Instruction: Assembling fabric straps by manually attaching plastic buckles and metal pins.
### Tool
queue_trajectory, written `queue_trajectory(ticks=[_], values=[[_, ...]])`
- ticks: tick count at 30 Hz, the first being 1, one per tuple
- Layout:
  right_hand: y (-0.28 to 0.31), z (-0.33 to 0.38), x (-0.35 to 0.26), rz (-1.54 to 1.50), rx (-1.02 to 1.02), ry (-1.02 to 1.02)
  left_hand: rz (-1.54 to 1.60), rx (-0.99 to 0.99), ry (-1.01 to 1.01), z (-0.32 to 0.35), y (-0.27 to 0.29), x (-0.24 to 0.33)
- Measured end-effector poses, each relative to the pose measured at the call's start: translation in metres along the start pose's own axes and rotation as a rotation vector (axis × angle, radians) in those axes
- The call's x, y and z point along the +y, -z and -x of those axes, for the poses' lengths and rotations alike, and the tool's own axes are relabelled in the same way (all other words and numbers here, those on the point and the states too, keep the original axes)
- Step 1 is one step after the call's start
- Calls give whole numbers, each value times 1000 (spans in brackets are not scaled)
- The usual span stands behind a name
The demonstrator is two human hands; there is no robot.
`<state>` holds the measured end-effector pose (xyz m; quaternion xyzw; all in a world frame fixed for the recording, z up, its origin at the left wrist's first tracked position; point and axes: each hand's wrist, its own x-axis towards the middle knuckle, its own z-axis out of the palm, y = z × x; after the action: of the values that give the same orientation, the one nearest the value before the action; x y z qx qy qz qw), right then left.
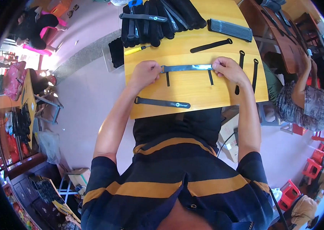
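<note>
A grey strap with a shiny face and a ring at its left end is stretched level over the yellow tabletop. My left hand pinches it by the ring end, and my right hand is closed on the opposite end. Two short black strips lie just below the strap, one near each hand. Closer to my body rests a black strap with white print and a looped end. Another looped black strap lies beyond my hands, and two more sit at the right.
Many black straps are heaped at the far left of the table, beside a neat grey strap stack. A yellow-handled tool lies by the left edge. A co-worker sits at a brown table on the right. Red stools stand farther off.
</note>
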<state>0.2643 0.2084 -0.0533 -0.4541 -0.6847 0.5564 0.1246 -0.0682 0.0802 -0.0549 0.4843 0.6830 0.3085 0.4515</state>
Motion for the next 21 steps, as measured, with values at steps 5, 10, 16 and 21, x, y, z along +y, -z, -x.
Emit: queue_trajectory(ticks=[5,10,16,21], values=[[-3,3,0,-59,79,-40,-242,56,-119,-7,-3,-11],[-3,0,8,-45,88,-30,-318,98,-175,-6,-5,-10],[-8,-4,16,-88,153,-30,-322,125,-161,-8,-5,-7],[-12,-4,19,-176,174,7,-375,141,-183,-5,-5,-4]])
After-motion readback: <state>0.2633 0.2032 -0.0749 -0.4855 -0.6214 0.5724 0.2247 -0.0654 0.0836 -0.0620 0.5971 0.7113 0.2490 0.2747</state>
